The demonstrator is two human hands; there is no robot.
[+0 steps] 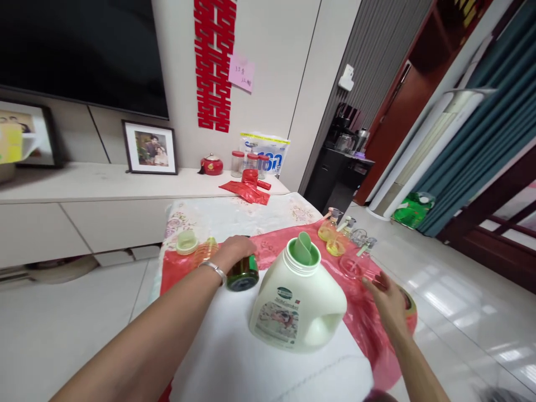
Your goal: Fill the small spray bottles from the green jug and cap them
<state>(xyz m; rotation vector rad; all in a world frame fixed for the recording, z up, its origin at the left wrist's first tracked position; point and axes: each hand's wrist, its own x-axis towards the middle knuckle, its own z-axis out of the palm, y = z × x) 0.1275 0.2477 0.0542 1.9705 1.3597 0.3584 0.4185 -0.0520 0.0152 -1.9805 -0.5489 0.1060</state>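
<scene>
My left hand (239, 249) is closed around a dark green bottle (243, 274), whose round base faces me. Beside it stands a large pale green detergent jug (299, 304) with its mouth uncapped and a green spout (304, 248) inside. My right hand (386, 298) has its fingers apart, close to a clear pump bottle (352, 266) on the red plastic sheet. Partly hidden behind that hand lies a yellow-green object (409, 301) that I cannot make out. A pale green cap (186, 242) sits at the left, near an orange-tinted clear bottle (206, 251).
Pump bottles with yellow liquid (328, 229) stand along the table's right side. White padding (226, 357) lies under the jug, over the red sheet (355, 318). Behind, a white cabinet (104, 181) holds a framed photo (151, 148), a red pot (211, 165) and red-lidded jars (238, 163).
</scene>
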